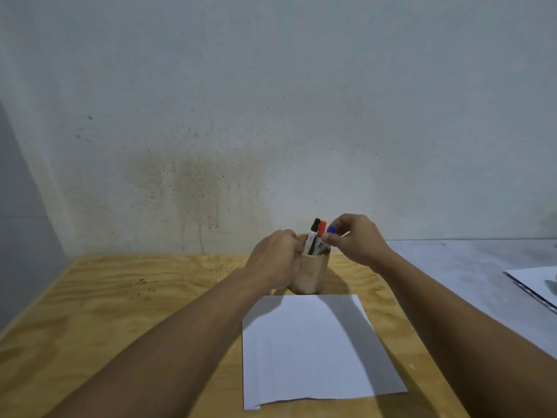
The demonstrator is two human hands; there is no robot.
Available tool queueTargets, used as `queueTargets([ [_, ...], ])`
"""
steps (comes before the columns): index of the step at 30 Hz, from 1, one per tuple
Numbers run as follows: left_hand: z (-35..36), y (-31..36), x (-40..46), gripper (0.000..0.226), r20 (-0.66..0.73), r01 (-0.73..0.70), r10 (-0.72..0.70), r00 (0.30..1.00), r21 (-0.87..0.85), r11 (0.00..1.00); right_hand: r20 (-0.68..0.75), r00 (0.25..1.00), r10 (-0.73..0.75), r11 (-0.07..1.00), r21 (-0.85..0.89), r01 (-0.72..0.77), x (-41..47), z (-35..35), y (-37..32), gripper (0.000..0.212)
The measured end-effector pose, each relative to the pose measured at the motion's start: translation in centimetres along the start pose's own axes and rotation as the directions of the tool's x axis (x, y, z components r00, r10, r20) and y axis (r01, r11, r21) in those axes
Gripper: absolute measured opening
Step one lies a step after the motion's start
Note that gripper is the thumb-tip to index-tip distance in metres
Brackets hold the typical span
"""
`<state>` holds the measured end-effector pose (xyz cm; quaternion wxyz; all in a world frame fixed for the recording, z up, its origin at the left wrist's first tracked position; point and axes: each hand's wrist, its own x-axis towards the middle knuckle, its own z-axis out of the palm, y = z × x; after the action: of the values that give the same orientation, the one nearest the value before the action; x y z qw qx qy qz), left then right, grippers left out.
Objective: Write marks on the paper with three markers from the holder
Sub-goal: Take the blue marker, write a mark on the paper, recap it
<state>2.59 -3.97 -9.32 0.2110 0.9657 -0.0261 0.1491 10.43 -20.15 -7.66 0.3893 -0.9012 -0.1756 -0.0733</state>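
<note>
Blank paper (313,348) lay nearest me, my left hand (275,260) gripped wooden holder (310,276), my right hand (355,239) pinched blue-capped marker (331,229).

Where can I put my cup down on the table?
Bare wood lies left of the paper, out to the table edge. It's crowded at the holder, where both hands meet.

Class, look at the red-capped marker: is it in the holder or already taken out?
In. The red-capped marker stands upright in the wooden holder, beside the black-capped marker.
</note>
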Motion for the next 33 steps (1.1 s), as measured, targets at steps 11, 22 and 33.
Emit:
queueTargets([
  [11, -0.5, -0.5, -0.6, 0.027, -0.086, 0.03, -0.058, 0.995, -0.289, 0.957, -0.202, 0.978, -0.059, 0.813, 0.559, 0.164, -2.2, -4.2, -5.2, 0.024],
  [22, -4.0, -1.5, -2.9, 0.028, 0.095, 0.149, -0.2, 0.975, -0.949, 0.279, 0.295, 0.953, -0.062, 0.848, 0.52, -0.105, -5.8, -1.1, -4.1, 0.015],
  [33, -2.7, -5.6, -4.8, 0.009, 0.106, 0.229, -0.407, 0.907, -0.936, 0.266, 0.207, 0.969, -0.135, 0.944, 0.323, 0.063, -7.1, 4.2, -4.9, 0.019],
])
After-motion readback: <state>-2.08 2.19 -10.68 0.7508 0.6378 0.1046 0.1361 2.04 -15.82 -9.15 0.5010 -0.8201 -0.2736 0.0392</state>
